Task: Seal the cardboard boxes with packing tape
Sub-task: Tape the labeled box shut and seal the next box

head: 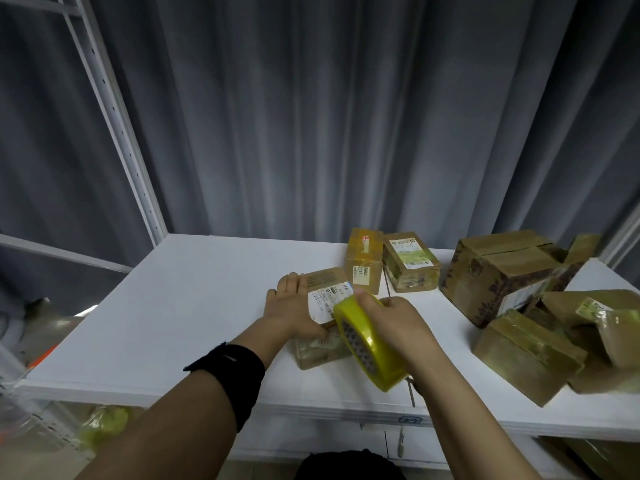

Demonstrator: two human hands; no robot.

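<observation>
Taping step under way: left hand [291, 306] flat, steadying small box [323, 320]; right hand [391, 323] grips tape roll [367, 344] over near edge. Next: draw strip across top seam.

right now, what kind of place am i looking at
Probably a parcel packing station: labelled, taped cardboard boxes piled on a white table, a roll of yellow tape gripped in the right hand, and a metal shelving post at the left.

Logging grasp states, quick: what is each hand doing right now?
Left hand: open, flat against the small brown cardboard box.
Right hand: closed around the yellow packing tape roll.
</observation>
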